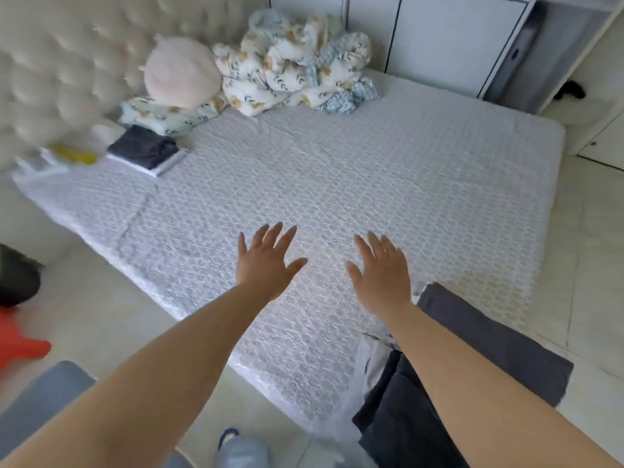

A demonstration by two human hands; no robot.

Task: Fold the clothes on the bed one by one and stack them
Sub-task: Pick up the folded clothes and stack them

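Observation:
Both my hands hover over the white quilted bed (pixel 371 170) with fingers spread and nothing in them. My left hand (pixel 266 261) is near the middle of the front edge, my right hand (pixel 381 275) just right of it. A loose pile of dark grey and white clothes (pixel 472 359) lies on the bed's near right corner, under my right forearm. A folded stack, dark garment on top of a white one (pixel 145 150), sits at the far left near the headboard.
A round pink cushion (pixel 180 76) and a crumpled patterned quilt (pixel 297 65) lie at the head of the bed. A tufted headboard (pixel 50 69) is on the left and white wardrobes (pixel 439 32) behind. An orange object (pixel 17 339) and a blue mat (pixel 37 400) lie on the floor.

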